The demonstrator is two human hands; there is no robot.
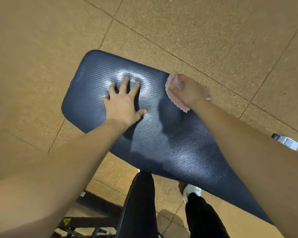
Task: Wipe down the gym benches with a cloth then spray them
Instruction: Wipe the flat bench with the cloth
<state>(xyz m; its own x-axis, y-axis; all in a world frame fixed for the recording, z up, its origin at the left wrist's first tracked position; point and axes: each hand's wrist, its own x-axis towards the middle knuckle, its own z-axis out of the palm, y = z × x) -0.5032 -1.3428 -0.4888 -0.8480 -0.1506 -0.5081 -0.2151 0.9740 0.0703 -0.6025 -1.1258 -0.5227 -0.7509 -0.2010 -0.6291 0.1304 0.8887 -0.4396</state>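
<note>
A dark blue padded gym bench (162, 140) with a ribbed, shiny surface runs from upper left to lower right. My left hand (123, 103) lies flat on the pad near its far end, fingers spread, holding nothing. My right hand (187, 90) presses a pink cloth (175, 97) against the bench's right edge; the cloth is bunched under the palm and fingers. No spray bottle is in view.
Tan speckled rubber floor tiles (179, 23) surround the bench. A white and black object (286, 141) lies on the floor at the right. My dark trouser legs and a white shoe (191, 191) stand at the near side. A black metal frame (93, 220) sits at lower left.
</note>
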